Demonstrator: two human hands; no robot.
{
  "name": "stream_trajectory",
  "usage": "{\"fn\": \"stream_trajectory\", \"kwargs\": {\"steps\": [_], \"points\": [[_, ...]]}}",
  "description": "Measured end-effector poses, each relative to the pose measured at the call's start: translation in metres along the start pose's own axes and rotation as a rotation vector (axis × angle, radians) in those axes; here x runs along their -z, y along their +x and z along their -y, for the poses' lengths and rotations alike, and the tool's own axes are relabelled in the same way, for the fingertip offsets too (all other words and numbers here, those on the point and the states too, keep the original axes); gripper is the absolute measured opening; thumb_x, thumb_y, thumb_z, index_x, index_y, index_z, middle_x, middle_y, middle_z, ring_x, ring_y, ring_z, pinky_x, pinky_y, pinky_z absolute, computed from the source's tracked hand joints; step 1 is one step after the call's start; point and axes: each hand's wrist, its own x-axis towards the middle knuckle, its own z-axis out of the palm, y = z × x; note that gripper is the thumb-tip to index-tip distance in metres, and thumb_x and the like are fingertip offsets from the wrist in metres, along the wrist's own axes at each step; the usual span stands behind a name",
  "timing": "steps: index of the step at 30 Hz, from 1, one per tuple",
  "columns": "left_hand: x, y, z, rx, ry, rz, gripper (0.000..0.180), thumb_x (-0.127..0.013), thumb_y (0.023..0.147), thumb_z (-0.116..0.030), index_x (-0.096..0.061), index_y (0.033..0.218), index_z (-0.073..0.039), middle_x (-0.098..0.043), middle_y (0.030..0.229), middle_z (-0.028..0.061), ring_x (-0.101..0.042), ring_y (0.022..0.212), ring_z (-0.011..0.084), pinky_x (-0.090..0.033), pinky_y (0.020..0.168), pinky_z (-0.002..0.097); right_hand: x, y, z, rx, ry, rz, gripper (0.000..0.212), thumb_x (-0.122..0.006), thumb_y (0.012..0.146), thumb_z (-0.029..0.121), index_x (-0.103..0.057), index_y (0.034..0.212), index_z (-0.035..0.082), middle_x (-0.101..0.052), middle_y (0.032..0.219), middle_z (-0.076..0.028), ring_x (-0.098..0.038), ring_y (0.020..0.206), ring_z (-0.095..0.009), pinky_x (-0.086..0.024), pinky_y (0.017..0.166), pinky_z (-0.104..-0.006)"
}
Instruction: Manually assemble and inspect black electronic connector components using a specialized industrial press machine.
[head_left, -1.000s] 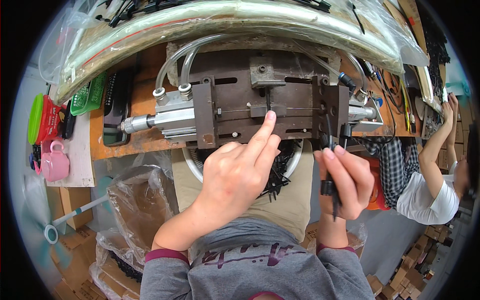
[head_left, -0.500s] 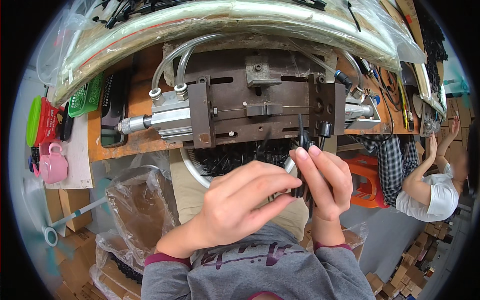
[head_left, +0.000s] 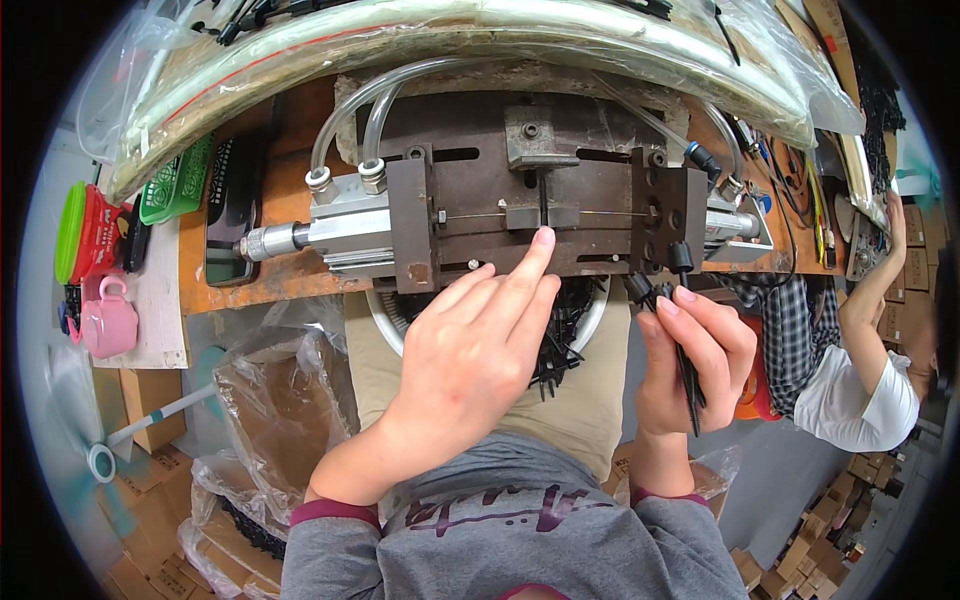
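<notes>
My left hand [head_left: 470, 345] reaches over the front of a dark metal fixture [head_left: 590, 190], index finger stretched out and thumb hidden. That fingertip meets the lower end of a thin black plastic stem [head_left: 544, 195], which lies across the small grooved block [head_left: 520, 217] in the fixture's middle. At the right, my right hand [head_left: 705, 350] pinches several black plastic stems [head_left: 690, 378] with thick round heads, held below the fixture's right end. More black stems [head_left: 565, 335] are heaped in a round white-rimmed container [head_left: 597, 325] over my lap, partly behind my left hand.
Air cylinders [head_left: 350, 235] with clear hoses flank the fixture. A plastic-covered shelf edge [head_left: 480, 32] runs behind it. At left are a green basket [head_left: 172, 190], a black tray [head_left: 232, 215] and a pink cup [head_left: 108, 322]. Another person [head_left: 860, 380] sits at far right.
My left hand has moved up from beside my right hand to the grooved block, where a black stem now lies. My right hand has shifted slightly right, still holding stems.
</notes>
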Motion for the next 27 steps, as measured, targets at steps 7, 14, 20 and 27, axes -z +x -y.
{"fn": "stream_trajectory", "kwargs": {"steps": [7,14,20,27], "points": [[0.006,0.007,-0.003,0.025,0.061,0.063,0.026,-0.075,0.075,-0.004,-0.071,0.1,0.0,-0.068,0.128,0.0142,-0.07,0.078,0.0229,-0.055,0.071,0.0325,0.005,0.003,0.001,-0.122,0.088,-0.002,0.031,-0.087,0.069,-0.002,-0.073,0.097,0.004,-0.067,0.104,-0.009,-0.066,0.083,-0.021,-0.053,0.071,-0.0296],[0.008,0.006,-0.003,0.046,0.084,0.101,0.027,-0.077,0.075,-0.006,-0.072,0.101,-0.002,-0.068,0.127,0.0125,-0.069,0.073,0.022,-0.054,0.065,0.0304,0.01,0.009,0.005,-0.696,0.85,-0.075,0.014,-0.074,0.086,0.004,-0.066,0.093,-0.004,-0.063,0.1,-0.018,-0.063,0.068,-0.015,-0.053,0.056,-0.0241],[0.01,0.01,-0.006,0.199,-0.357,-0.023,0.038,-0.08,0.073,0.0,-0.072,0.111,-0.001,-0.071,0.121,0.011,-0.073,0.087,0.0208,-0.058,0.076,0.0299,0.009,0.007,-0.001,-0.964,1.178,0.006,0.011,-0.07,0.089,0.003,-0.062,0.094,-0.005,-0.063,0.099,-0.018,-0.059,0.062,-0.012,-0.05,0.051,-0.0209],[0.02,0.0,-0.007,0.197,-0.853,0.017,0.037,-0.083,0.07,0.004,-0.075,0.106,0.001,-0.075,0.102,0.0155,-0.074,0.09,0.0242,-0.06,0.077,0.0329,0.002,0.014,0.007,-1.043,1.473,0.166,0.01,-0.069,0.088,0.0,-0.062,0.093,-0.005,-0.061,0.1,-0.018,-0.056,0.059,-0.011,-0.047,0.051,-0.0207]]}}
